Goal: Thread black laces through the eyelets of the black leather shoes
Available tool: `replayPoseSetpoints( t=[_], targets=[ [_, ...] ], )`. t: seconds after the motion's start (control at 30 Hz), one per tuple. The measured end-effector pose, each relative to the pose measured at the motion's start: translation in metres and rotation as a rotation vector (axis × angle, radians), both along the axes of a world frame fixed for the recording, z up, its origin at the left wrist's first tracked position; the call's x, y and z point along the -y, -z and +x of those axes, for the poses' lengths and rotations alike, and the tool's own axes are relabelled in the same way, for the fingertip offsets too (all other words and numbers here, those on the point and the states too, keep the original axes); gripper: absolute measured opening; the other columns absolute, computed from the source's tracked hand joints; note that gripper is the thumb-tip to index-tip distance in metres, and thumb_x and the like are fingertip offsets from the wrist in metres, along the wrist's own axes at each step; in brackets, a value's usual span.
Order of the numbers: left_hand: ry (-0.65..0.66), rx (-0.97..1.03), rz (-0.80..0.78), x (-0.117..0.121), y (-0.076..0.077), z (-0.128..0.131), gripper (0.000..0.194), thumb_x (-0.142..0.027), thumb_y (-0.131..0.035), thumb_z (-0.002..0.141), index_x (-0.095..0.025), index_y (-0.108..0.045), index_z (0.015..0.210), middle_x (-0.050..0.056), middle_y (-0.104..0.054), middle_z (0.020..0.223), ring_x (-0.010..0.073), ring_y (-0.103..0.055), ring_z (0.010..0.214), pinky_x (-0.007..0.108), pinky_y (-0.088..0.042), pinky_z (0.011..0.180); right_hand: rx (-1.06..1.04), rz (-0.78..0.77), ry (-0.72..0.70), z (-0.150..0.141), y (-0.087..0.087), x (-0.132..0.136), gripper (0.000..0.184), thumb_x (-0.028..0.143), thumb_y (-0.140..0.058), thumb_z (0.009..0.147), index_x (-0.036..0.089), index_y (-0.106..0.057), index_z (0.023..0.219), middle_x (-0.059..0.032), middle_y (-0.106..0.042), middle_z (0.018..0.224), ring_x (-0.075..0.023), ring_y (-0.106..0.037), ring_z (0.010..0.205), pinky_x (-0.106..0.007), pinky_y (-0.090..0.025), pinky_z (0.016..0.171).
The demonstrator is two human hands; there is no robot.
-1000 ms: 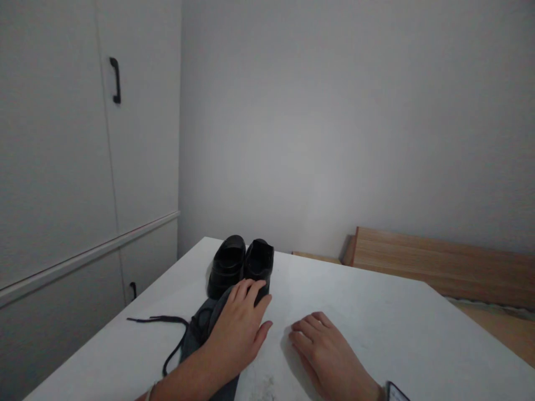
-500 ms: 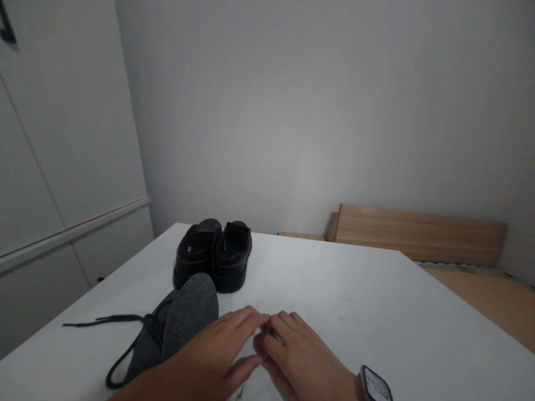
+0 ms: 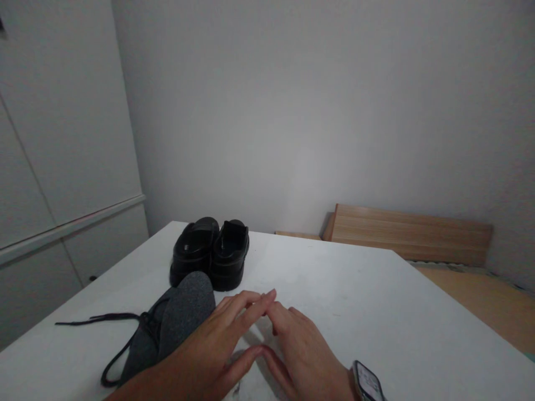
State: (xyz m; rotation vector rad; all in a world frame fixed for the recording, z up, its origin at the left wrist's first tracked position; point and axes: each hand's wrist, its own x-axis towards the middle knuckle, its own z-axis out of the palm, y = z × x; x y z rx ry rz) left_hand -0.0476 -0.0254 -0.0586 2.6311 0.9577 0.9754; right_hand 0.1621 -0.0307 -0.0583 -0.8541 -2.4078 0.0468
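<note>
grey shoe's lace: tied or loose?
Loose. The black lace trails out flat across the white table to the left of the grey fabric shoe, with a slack loop near the edge.

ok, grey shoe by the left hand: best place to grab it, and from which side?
Grip the grey shoe across its rounded toe, probably from above with the left hand, which is beside it. The toe points away from the person, bare and domed. The lace trails loose to the left, and the black shoes crowd the far end.
</note>
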Motion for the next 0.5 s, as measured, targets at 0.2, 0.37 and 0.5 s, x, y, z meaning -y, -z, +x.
replayPoseSetpoints(
  t=[0.2,0.37,0.5],
  targets=[
    [0.007,-0.085,0.047,-0.004,-0.006,0.0,0.081,-0.014,-0.058,0.088,-0.033,-0.015,0.154,0.007,-0.061,0.124,0.024,-0.06,0.109,0.043,-0.053,0.096,-0.081,0.072,0.063,0.003,-0.004,0.002,0.068,0.012,-0.039,0.095,0.025,-0.012,0.156,-0.0076,-0.068,0.095,-0.023,-0.065,0.082,-0.036,-0.055,0.071],
    [-0.019,-0.099,0.091,-0.004,-0.018,0.0,0.063,-0.013,-0.055,0.09,-0.03,-0.036,0.147,0.005,-0.062,0.115,0.0238,-0.057,0.105,0.044,-0.047,0.095,-0.127,0.096,-0.001,0.004,-0.014,0.004,0.07,0.008,-0.039,0.091,0.024,-0.016,0.155,-0.003,-0.066,0.081,-0.0205,-0.064,0.07,-0.031,-0.052,0.062],
    [-0.058,-0.078,0.139,-0.002,-0.022,0.0,0.064,-0.011,-0.054,0.089,-0.032,-0.036,0.147,0.004,-0.061,0.106,0.0235,-0.054,0.099,0.044,-0.044,0.093,-0.074,0.083,0.016,0.004,-0.017,0.008,0.068,0.01,-0.039,0.089,0.026,-0.023,0.154,-0.003,-0.068,0.084,-0.0196,-0.065,0.069,-0.031,-0.052,0.062]
  ],
)
